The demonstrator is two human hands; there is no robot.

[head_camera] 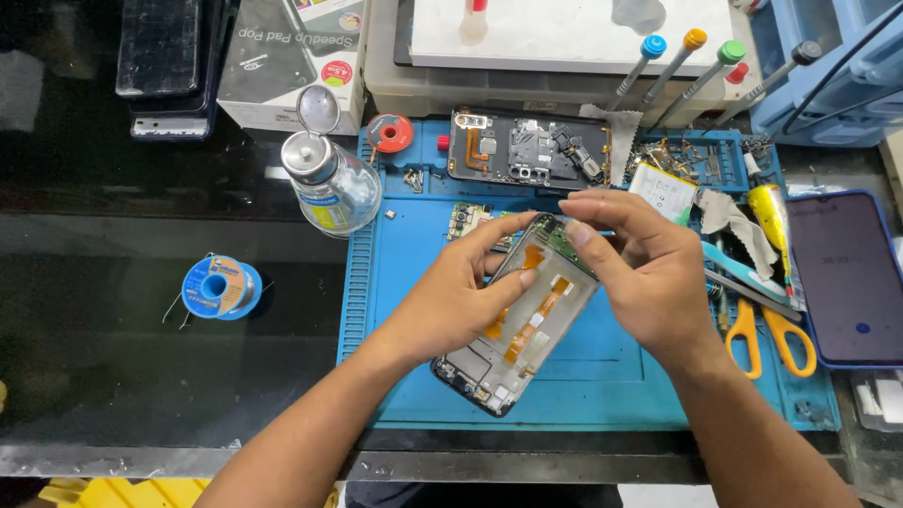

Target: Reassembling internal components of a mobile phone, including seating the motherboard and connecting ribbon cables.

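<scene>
Above the blue mat (pixel 602 395), my left hand (pixel 451 301) is clamped on the opened phone (pixel 522 315) while my right hand (pixel 635 273) pinches its top edge, so I judge light, steady pressure is best near the orange flex cables (pixel 538 315).

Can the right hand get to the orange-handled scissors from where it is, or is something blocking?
Probably yes. The scissors lie just right of the right hand on the blue mat, nothing over them, but that hand is on the opened phone.
</scene>
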